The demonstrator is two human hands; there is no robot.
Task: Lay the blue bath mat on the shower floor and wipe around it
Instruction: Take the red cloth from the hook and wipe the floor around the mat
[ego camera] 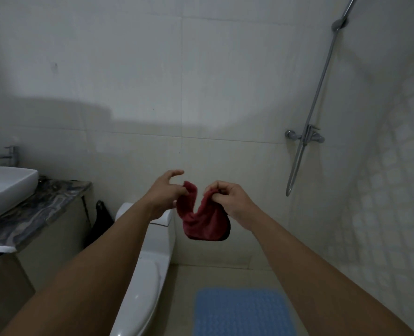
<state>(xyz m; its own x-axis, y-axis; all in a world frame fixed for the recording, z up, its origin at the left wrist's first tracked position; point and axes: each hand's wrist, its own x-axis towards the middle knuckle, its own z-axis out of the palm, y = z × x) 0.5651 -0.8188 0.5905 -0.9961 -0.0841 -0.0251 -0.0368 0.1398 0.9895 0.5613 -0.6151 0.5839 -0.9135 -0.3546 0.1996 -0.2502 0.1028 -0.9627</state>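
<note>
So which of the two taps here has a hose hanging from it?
The wall-mounted shower tap on the right; a metal hose loops down from it. The basin tap at left has none.

The blue mat (243, 311) runs off the bottom edge, so its near end cannot be seen. The toilet (145, 275) is partly covered by the left forearm and also cut at the bottom. The basin (4, 187) is cropped by the left edge. The shower rail (322, 76) leaves the frame at the top. Behind the red cloth (201, 221) a dark shape shows, too dim to identify. The dark object (101, 214) beside the desk (31, 214) is unclear.
</note>
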